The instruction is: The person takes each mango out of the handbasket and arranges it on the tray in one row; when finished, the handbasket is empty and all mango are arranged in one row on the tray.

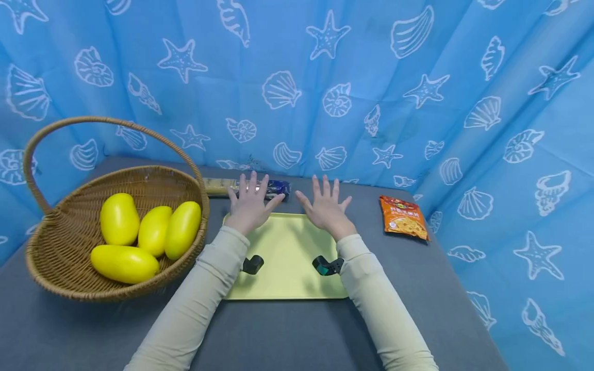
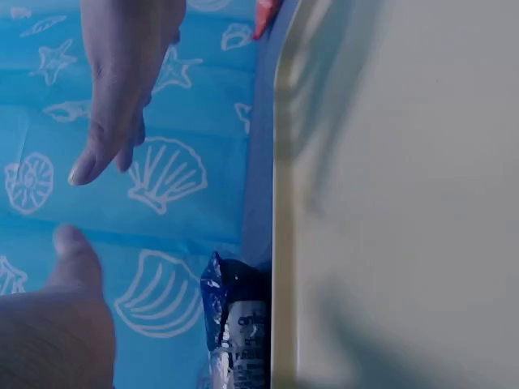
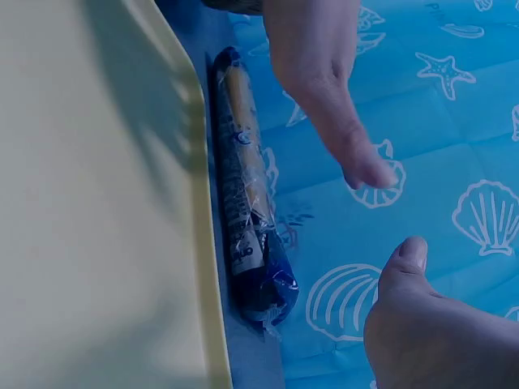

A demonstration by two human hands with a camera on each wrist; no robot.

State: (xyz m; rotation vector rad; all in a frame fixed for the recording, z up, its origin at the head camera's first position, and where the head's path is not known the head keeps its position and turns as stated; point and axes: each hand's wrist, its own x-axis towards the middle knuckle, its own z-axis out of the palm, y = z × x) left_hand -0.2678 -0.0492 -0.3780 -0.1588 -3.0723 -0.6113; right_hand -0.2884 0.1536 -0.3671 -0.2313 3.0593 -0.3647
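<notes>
Both hands are held out over the far part of a pale yellow tray [image 1: 283, 257], fingers spread and nothing in them. My left hand [image 1: 250, 203] is above the tray's far left corner and overlaps a long clear-and-blue package [image 1: 220, 187] in the head view. My right hand [image 1: 327, 208] is above the far right part of the tray, its thumb pointing toward the left hand. In the right wrist view the package [image 3: 247, 194] lies along the tray's far edge, with pale yellow contents showing through the wrapper.
At the left stands a wicker basket [image 1: 60, 247] with a tall arched handle, holding several yellow mango-like fruits [image 1: 119, 219]. An orange snack bag [image 1: 403, 218] lies on the grey table [image 1: 278, 335] at the right. A blue shell-patterned curtain [image 1: 297, 129] hangs behind and along the right side.
</notes>
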